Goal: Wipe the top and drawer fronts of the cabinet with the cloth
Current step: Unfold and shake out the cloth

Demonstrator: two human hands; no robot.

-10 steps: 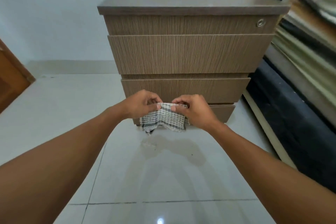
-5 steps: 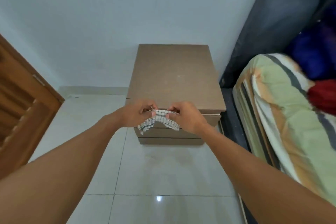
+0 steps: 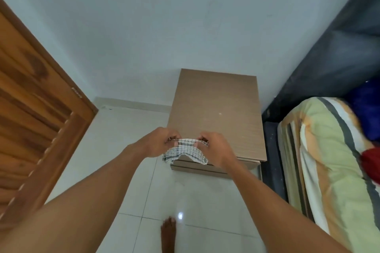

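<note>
A brown wood-grain cabinet stands against the pale wall, seen from above so its flat top fills most of it; only thin strips of the drawer fronts show below the front edge. A small white cloth with a dark check pattern hangs stretched between my hands over the cabinet's front left corner. My left hand pinches its left edge and my right hand pinches its right edge. The cloth sags in the middle, above the cabinet.
A wooden door stands at the left. A dark bed base and a striped mattress or bedding press close on the cabinet's right side. Glossy white floor tiles lie in front, with my bare foot below.
The view has risen from facing the drawer fronts to looking down on the cabinet top. Both hands kept hold of the cloth and lifted it from the low drawers to the top's front edge.
</note>
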